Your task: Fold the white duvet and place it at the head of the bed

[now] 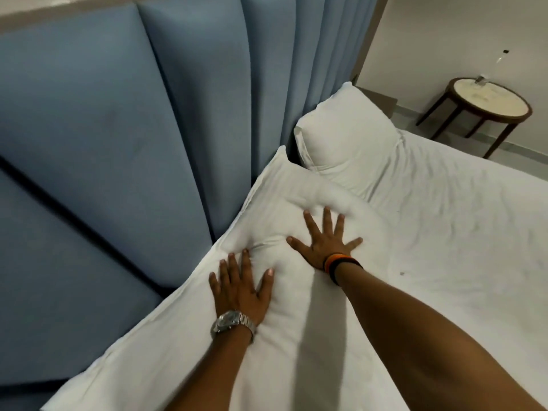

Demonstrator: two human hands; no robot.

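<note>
Both hands — left hand (240, 289), right hand (326, 241) — press flat, fingers spread, on the soft, puffy white fabric duvet (284, 292) at centre frame — best gripped at corners.

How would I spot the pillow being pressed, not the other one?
Start at the blue padded headboard. Two white pillows lie along it. The pressed pillow is nearer the camera, with both hands flat on it; the far pillow, nearer the round side table, is untouched.

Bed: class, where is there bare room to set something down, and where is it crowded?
Free: the bare sheet, bordered by both pillows and the far bed edge near the round table. Crowded: along the blue headboard, where the far pillow and near pillow lie, left hand and right hand flat on the latter.
</note>
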